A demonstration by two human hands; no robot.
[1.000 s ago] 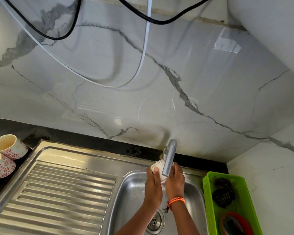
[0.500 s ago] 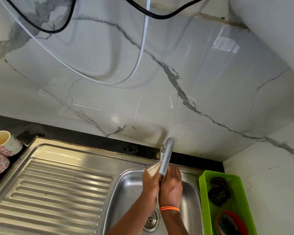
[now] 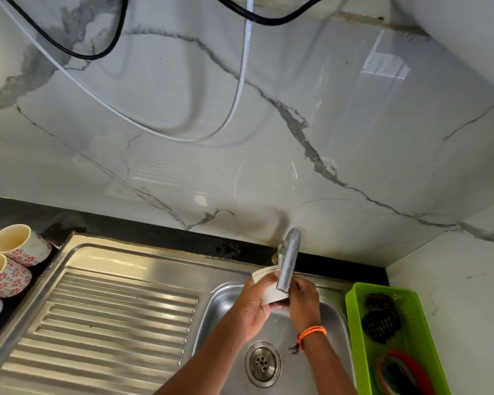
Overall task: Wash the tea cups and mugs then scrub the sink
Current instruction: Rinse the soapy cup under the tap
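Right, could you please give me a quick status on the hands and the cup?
Left hand grips cup; right hand on it too. Cup under tap, over sink. Nothing in the way.

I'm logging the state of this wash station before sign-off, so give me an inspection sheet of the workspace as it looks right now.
Surface: steel sink with ribbed drainboard; black counter edge behind.
Job's things: white cup held under the tap; two floral cups lying left of the drainboard.
Clutter: green basket right of the sink, holding a dark scrubber.
Grippers: left hand grips the cup; right hand is at its other side, grip unclear.
Cables: black cable and white cable hang against the wall.
Surroundings: marble-patterned wall.
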